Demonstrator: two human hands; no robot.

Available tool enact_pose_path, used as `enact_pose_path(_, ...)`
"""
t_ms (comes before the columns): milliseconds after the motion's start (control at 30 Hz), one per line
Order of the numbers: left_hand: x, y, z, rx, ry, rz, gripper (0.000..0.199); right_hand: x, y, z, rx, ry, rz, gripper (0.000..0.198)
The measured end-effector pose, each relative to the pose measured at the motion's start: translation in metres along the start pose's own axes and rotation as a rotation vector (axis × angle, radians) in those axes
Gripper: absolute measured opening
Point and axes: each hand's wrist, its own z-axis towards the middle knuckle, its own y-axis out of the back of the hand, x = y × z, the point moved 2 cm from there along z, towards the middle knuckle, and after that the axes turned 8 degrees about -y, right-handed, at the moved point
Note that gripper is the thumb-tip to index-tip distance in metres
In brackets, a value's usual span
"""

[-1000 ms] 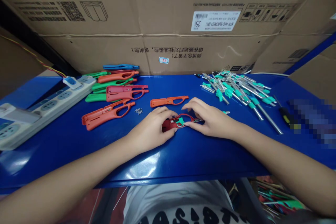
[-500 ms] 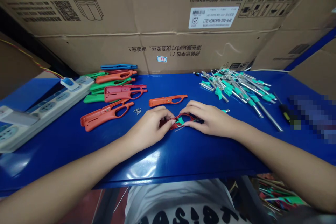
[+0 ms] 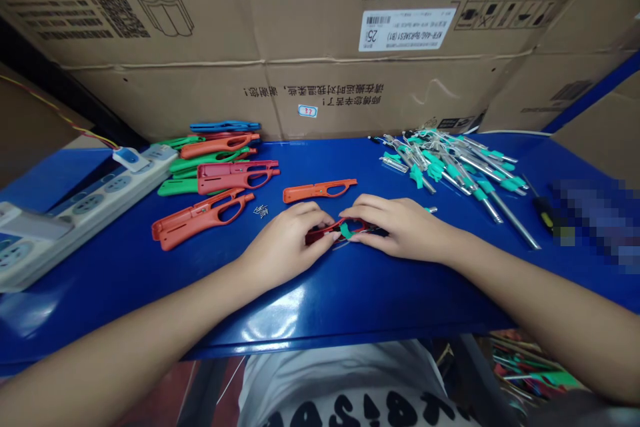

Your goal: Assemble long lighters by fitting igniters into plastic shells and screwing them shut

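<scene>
Between my two hands lies a red lighter casing half (image 3: pixel 315 236), just above the blue table. My left hand (image 3: pixel 295 237) is closed on its handle end, thumb and fingertips pinching near the middle. Around the looped end my right hand (image 3: pixel 385 223) is closed, thumb in front and fingers behind. A green trigger piece (image 3: pixel 346 230) shows inside the casing between the fingertips. A thin clear strip or tube pokes out below it. Much of the casing is covered by my fingers. Just behind, an orange casing half (image 3: pixel 320 191) lies on the table.
Casing halves in several colours (image 3: pixel 220 177) are stacked at left, beside small screws (image 3: pixel 261 211) and a white power strip (image 3: pixel 100 213). Metal lighter tubes with green triggers (image 3: pixel 450 163) are heaped at right, near a screwdriver (image 3: pixel 543 210). A cardboard box (image 3: pixel 310 27) stands behind the blue table (image 3: pixel 350 307).
My left fingers have shifted slightly right along the red casing, showing more of its handle end. The green trigger piece sits at a slightly different angle. Both hands keep their hold.
</scene>
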Motion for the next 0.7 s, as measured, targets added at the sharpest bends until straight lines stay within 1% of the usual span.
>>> enact_pose_path(100, 0.001, 0.000, 0.000, 0.000, 0.020, -0.026, 0.012, -0.004, 0.009, -0.003, 0.024, 0.000, 0.035, 0.051)
enact_pose_path(133, 0.002, 0.000, 0.000, -0.004, 0.031, -0.046, 0.011, -0.007, 0.013, -0.004, 0.038, -0.013, 0.051, 0.053)
enact_pose_path(200, 0.003, 0.000, -0.001, -0.017, 0.056, -0.093, 0.008, -0.012, 0.018, -0.006, 0.073, -0.031, 0.093, 0.044)
enact_pose_path(300, 0.005, 0.000, -0.001, -0.042, 0.080, -0.147, 0.007, -0.019, 0.021, -0.005, 0.116, -0.014, 0.166, 0.019)
enact_pose_path(367, 0.005, -0.001, -0.001, -0.052, 0.094, -0.177, 0.007, -0.021, 0.020, -0.004, 0.136, 0.004, 0.209, 0.011)
enact_pose_path(467, 0.005, -0.001, -0.001, -0.040, 0.138, -0.238, 0.009, -0.020, 0.016, -0.002, 0.153, -0.003, 0.221, 0.011)
enact_pose_path(600, 0.007, -0.002, 0.001, 0.031, 0.206, -0.297, 0.013, -0.019, 0.013, -0.003, 0.195, -0.045, 0.228, 0.009)
enact_pose_path(633, 0.007, -0.001, 0.001, 0.046, 0.201, -0.282, 0.014, -0.019, 0.013, -0.003, 0.202, -0.051, 0.238, 0.010)
enact_pose_path(700, 0.006, -0.001, 0.001, 0.049, 0.138, -0.188, 0.015, -0.020, 0.015, -0.003, 0.210, -0.060, 0.253, 0.012)
